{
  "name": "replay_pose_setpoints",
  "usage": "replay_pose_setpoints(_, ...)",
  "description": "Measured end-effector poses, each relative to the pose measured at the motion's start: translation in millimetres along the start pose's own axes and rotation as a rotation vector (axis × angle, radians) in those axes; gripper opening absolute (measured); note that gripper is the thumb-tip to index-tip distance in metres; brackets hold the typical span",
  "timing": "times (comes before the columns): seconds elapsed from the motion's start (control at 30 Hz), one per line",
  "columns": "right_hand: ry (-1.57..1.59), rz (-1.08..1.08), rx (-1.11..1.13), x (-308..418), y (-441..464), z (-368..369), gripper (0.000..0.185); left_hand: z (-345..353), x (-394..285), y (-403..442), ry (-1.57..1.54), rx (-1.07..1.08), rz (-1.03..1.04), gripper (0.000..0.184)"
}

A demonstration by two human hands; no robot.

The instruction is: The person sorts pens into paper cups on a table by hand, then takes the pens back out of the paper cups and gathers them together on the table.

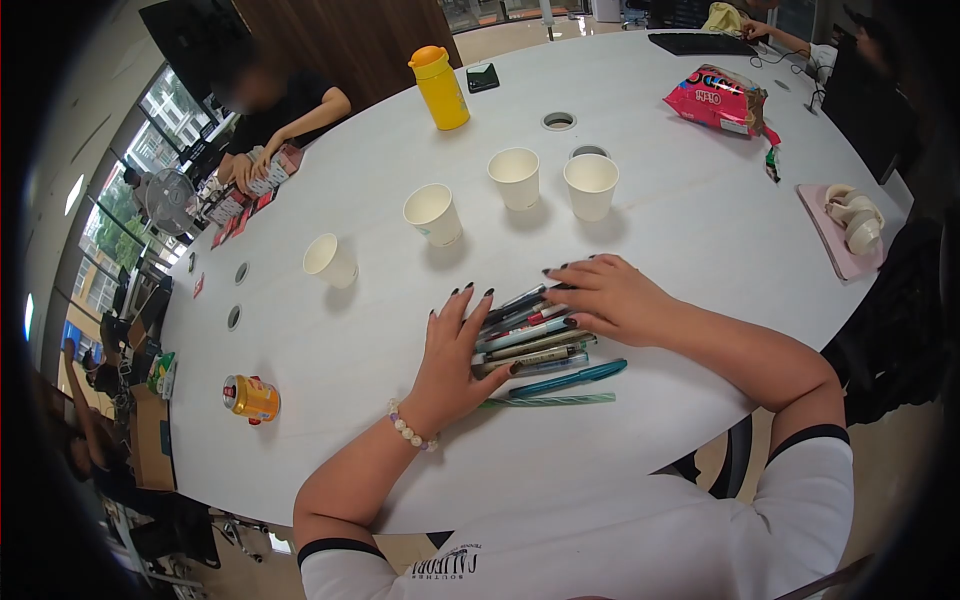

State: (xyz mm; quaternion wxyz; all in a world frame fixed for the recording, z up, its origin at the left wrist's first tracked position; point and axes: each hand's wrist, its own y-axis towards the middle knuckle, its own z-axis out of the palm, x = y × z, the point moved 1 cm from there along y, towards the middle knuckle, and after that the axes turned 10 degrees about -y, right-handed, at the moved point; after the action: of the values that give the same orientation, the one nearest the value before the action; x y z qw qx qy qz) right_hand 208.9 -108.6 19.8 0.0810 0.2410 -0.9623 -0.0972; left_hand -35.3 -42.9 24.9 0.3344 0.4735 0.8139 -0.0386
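Note:
Several pens and markers [530, 350] lie side by side in a loose pile on the white table. My left hand [452, 350] rests along the left ends of the pile, fingers spread, its thumb over the lower pens. Across the upper right of the pile, my right hand [615, 300] lies with its fingers apart, touching the pens. A teal pen [568, 379] and a green striped stick [560, 400] lie nearest my body. Beyond my hands stand a paper cup [331, 261], a second cup [433, 215] and two more farther right.
On the white table [350, 440] are an orange can [252, 398], a yellow bottle [439, 90], a phone [482, 78], a pink snack bag [718, 100] and headphones [858, 220] on a pink notebook. Another person's hands [250, 168] handle small boxes at the far left.

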Motion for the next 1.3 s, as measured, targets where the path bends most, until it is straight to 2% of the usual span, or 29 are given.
replay_pose_setpoints(0.07, 0.044, 0.207, -0.098, 0, -8, -7, 0.043, 0, 1, -5, 0.026, 0.02, -0.078, 0.073)
replay_pose_setpoints(0.1, 0.043, 0.205, -0.095, -2, -11, -1, 0.043, 2, 6, -7, 0.014, 0.063, -0.118, 0.076)
replay_pose_setpoints(0.17, 0.232, 0.287, -0.094, -6, -12, 12, 0.049, 5, 13, -7, 0.001, 0.099, -0.162, 0.078)
replay_pose_setpoints(0.2, 0.231, 0.281, -0.091, -2, -11, 11, 0.049, 8, 14, -3, -0.031, 0.113, -0.131, 0.079)
replay_pose_setpoints(0.3, 0.673, 0.195, -0.12, 17, -3, 5, 0.053, 11, 14, 1, -0.083, 0.109, -0.074, 0.08)
replay_pose_setpoints(0.4, 0.617, 0.246, -0.245, 4, -7, 6, 0.056, 8, 14, 0, -0.132, 0.072, -0.061, 0.087)
replay_pose_setpoints(0.47, 0.669, 0.32, -0.245, -4, -8, 10, 0.059, 4, 12, 0, -0.162, 0.045, -0.077, 0.092)
replay_pose_setpoints(0.53, 0.545, 0.301, -0.09, -5, -7, 12, 0.063, -2, 6, 2, -0.075, 0.14, -0.087, 0.107)
replay_pose_setpoints(0.57, 0.434, 0.205, -0.064, -3, -6, 8, 0.077, -3, 4, 3, -0.075, 0.136, -0.092, 0.107)
replay_pose_setpoints(0.6, 0.435, 0.201, -0.064, 1, -6, 3, 0.077, -4, 1, 4, 0.014, 0.197, -0.052, 0.111)
replay_pose_setpoints(0.67, -0.011, 0.041, 0.138, 14, -8, -10, 0.096, -5, -3, 6, 0.108, 0.259, -0.013, 0.116)
replay_pose_setpoints(0.77, -0.076, 0.017, 0.204, 18, -13, -7, 0.105, -2, -7, 7, 0.205, 0.309, 0.005, 0.117)
replay_pose_setpoints(0.87, -0.058, 0.022, 0.206, 17, -10, -9, 0.098, -1, -7, 11, 0.139, 0.256, 0.021, 0.11)
replay_pose_setpoints(0.9, -0.056, 0.017, 0.208, 16, -8, -9, 0.098, -1, -5, 12, 0.082, 0.221, 0.054, 0.103)
replay_pose_setpoints(0.97, -0.069, 0.006, 0.037, 12, -7, -9, 0.082, 1, -5, 11, 0.027, 0.185, 0.084, 0.096)
replay_pose_setpoints(1.0, -0.067, 0.004, 0.037, 8, -6, -6, 0.082, 2, -6, 10, 0.033, 0.166, 0.077, 0.088)
replay_pose_setpoints(1.03, -0.026, -0.004, 0.017, 4, -6, -1, 0.073, 3, -7, 9, 0.039, 0.146, 0.071, 0.08)
replay_pose_setpoints(1.07, 0.014, -0.01, -0.003, 2, -5, 1, 0.064, 2, -9, 8, 0.041, 0.147, 0.069, 0.08)
replay_pose_setpoints(1.1, 0.043, -0.039, -0.105, 5, -3, -4, 0.051, 1, -12, 8, -0.006, 0.175, 0.036, 0.076)
replay_pose_setpoints(1.17, 0.148, 0.011, -0.095, 2, -4, 0, 0.05, 0, -12, 8, -0.051, 0.207, 0.006, 0.073)
replay_pose_setpoints(1.23, 0.254, 0.065, -0.086, -2, -3, 2, 0.05, -3, -8, 9, -0.263, 0.184, -0.164, 0.072)
replay_pose_setpoints(1.3, 0.286, 0.108, -0.12, -7, 0, 2, 0.051, -3, 0, 10, -0.277, 0.166, -0.127, 0.074)
